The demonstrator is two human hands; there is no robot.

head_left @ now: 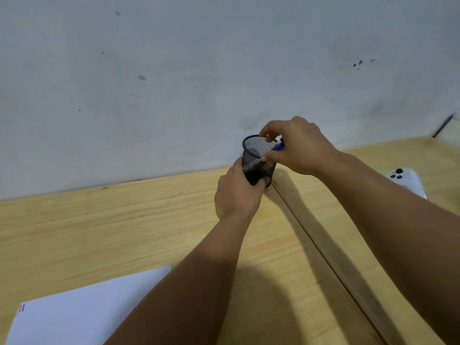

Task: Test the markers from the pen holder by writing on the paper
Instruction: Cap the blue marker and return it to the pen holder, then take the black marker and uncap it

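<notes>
A black mesh pen holder (258,155) stands near the back of the wooden table, close to the wall. My left hand (237,192) is wrapped around its lower part. My right hand (298,145) hovers over the holder's rim, fingers closed on a blue and white marker (278,145), of which only a short piece shows by the rim. A white sheet of paper (82,312) lies at the near left of the table, partly covered by my left forearm. The inside of the holder is mostly hidden.
The wooden table (99,227) has a seam (323,255) running diagonally from the holder toward the near right. A white device with black buttons (405,181) lies at the right, behind my right forearm. A grey wall rises behind the table.
</notes>
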